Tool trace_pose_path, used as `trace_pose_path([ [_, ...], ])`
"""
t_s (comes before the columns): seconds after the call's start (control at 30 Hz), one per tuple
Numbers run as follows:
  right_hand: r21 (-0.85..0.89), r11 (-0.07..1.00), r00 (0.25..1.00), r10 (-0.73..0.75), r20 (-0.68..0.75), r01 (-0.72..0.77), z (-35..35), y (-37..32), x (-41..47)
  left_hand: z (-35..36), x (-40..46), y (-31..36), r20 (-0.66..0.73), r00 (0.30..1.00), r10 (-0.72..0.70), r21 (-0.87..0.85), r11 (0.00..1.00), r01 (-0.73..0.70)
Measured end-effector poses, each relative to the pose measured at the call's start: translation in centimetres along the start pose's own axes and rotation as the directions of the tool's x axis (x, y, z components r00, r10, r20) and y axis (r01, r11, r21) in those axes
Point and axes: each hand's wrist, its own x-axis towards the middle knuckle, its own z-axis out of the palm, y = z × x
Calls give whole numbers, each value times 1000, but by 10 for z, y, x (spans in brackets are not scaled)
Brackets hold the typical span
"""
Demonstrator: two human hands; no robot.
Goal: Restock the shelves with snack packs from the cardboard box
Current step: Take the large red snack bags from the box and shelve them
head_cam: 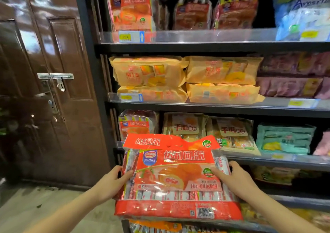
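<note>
Glossy red film wraps the snack pack (175,177), which I hold upright before the third shelf (278,158), my left hand (114,181) and right hand (234,177) each clamped on a side edge. It looks light, soft and slippery with loose cakes inside, so gripping both sides seems safest.

hands: 2 | red packs like the held pack (176,177): 3 counted | yellow-orange packs above it: 4 | cream packs behind it: 2 | brown door: 1
</note>
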Motion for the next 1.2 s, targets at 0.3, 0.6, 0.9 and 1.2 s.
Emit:
trace_pose_path([
  [0.3,224,959,984,-177,-13,175,59,73,76,28,77,-80,-245,932,269,-4,960,-278],
  [0.6,192,879,899,-421,-121,437,122,148,130,64,143,-161,-336,814,474,15,867,-499],
  [0.9,221,720,752,-611,-246,657,152,181,139,76,176,-197,-333,731,596,-35,766,-641],
  [1.2,70,573,555,-744,-372,816,156,165,158,64,201,-176,-387,665,639,-115,682,-722],
])
